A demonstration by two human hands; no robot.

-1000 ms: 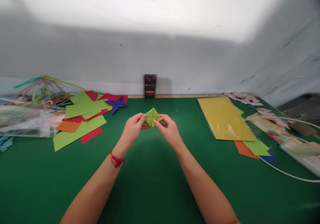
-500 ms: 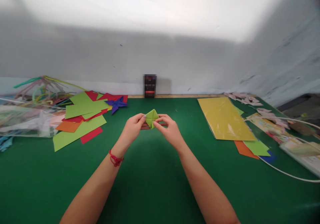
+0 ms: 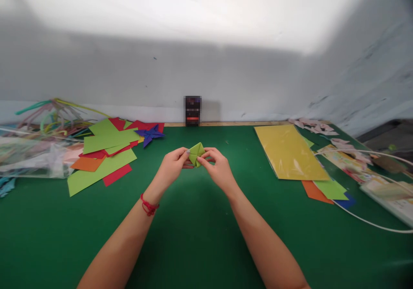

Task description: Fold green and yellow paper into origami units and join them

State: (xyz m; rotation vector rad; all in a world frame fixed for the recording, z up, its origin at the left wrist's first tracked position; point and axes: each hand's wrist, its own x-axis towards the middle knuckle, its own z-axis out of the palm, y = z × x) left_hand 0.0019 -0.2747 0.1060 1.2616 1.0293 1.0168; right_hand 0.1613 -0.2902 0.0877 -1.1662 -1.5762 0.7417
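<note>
A small piece of folded green paper (image 3: 196,151), with crease lines meeting near its middle, is held up between both hands over the table. My left hand (image 3: 174,164) pinches its left edge, thumb in front and fingers behind. On the lower right side, my right hand (image 3: 217,164) grips the paper between thumb and fingertips. Parts of the fingers behind the paper are hidden. Beyond my left hand lies a blue folded paper star (image 3: 150,135), beside a pile of red, green and orange paper sheets (image 3: 109,142).
Pipe cleaners (image 3: 53,108) and clear plastic bags (image 3: 29,155) lie at far left. A dark, blurred-out upright object (image 3: 192,111) stands against the wall. On the right are a yellow paper pack (image 3: 290,153), more coloured sheets (image 3: 332,189), a white cable (image 3: 371,224) and pale paper scraps (image 3: 314,126).
Both hands keep their grip on the green paper. The paper has tilted slightly and its top corner sits a little lower. The view has shifted very slightly.
</note>
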